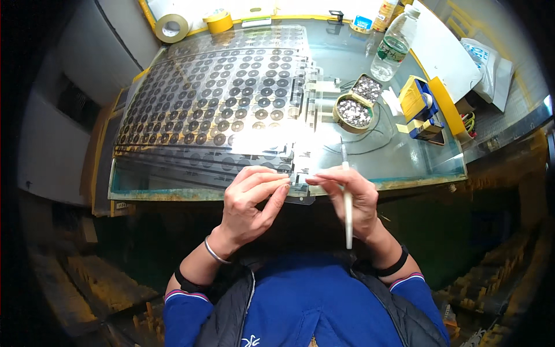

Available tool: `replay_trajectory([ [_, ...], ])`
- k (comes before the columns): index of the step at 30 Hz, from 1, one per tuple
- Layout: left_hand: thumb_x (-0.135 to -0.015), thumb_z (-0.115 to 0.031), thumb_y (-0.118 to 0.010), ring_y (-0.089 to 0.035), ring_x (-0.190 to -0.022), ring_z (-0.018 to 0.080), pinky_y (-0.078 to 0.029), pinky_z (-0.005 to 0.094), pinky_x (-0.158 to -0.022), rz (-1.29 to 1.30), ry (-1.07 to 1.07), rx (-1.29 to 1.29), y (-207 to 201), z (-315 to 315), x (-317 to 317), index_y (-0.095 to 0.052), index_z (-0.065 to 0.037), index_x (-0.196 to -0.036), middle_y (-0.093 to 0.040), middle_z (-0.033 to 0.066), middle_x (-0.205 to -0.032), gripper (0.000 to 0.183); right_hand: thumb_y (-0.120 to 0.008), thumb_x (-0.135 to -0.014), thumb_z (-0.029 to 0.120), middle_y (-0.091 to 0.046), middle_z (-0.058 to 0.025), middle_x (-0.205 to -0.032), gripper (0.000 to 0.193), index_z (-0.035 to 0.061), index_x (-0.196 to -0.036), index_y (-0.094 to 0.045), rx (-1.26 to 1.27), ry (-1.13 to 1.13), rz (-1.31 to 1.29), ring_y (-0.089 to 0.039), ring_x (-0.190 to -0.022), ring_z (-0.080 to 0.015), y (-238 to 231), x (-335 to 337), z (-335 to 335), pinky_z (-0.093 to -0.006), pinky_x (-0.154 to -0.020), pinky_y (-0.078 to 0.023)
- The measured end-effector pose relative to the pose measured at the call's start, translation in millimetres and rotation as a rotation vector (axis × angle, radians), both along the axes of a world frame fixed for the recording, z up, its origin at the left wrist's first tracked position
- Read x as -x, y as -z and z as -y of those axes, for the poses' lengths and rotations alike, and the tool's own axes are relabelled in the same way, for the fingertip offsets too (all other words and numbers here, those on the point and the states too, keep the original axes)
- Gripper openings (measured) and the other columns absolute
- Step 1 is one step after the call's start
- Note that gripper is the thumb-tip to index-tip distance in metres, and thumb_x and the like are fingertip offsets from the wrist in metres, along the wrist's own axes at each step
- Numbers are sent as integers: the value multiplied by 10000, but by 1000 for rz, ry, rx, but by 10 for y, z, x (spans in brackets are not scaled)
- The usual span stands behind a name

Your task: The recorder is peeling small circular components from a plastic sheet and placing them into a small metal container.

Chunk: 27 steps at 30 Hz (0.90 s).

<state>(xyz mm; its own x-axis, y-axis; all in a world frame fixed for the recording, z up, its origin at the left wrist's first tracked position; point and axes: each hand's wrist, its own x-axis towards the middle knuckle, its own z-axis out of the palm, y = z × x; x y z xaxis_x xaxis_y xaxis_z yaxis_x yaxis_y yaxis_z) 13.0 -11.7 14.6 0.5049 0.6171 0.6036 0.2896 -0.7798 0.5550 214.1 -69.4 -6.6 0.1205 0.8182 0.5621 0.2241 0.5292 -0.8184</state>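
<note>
My left hand [252,199] is at the near edge of the glass-topped table, fingers bent and thumb drawn in close to them. Whether something small is pinched at its fingertips cannot be made out. To the right, my right hand [354,199] grips a slim white pen-shaped tool [348,215], its thin tip pointing away from me and its butt toward my chest. The right thumb and forefinger reach toward the left fingertips, with a small gap between the hands. Just beyond lie stacked clear film sheets [214,110] printed with rows of dark discs.
Beyond my right hand an open round tin [354,113] holds small dark and pale bits. Farther back stands a water bottle [395,46]. A blue and yellow tape dispenser [425,113] sits at the right edge. Tape rolls [172,28] rest at the far left.
</note>
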Motion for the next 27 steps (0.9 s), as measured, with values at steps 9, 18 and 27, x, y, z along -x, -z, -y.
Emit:
replay_trajectory([
  [9, -819, -54, -708, -634, -769, 238, -512, 330, -708, 41, 83, 27, -152, 64, -168, -727, -25, -862, -703, 83, -827, 56, -766, -755, -32, -713, -105, -893, 195, 21, -930, -699, 23, -87, -70, -687, -810, -197, -141, 58, -42, -307, -713, -534],
  [18, -753, 12, -751, -654, -772, 213, -512, 306, -705, 17, 57, 56, -29, 81, -109, -731, -34, -891, -713, 90, -858, 146, -784, -762, 65, -683, -109, -749, 141, 32, -838, -669, 11, 475, 256, -678, -695, -199, -395, -606, -444, -299, -631, -519],
  [27, -746, 40, -748, -655, -774, 215, -510, 302, -713, 54, -2, 85, 59, 86, 24, -731, -30, -877, -709, 90, -857, 150, -787, -752, 78, -700, -65, -745, 143, 62, -837, -673, 146, 499, 459, -680, -670, -176, -341, -1021, -701, -301, -620, -520],
])
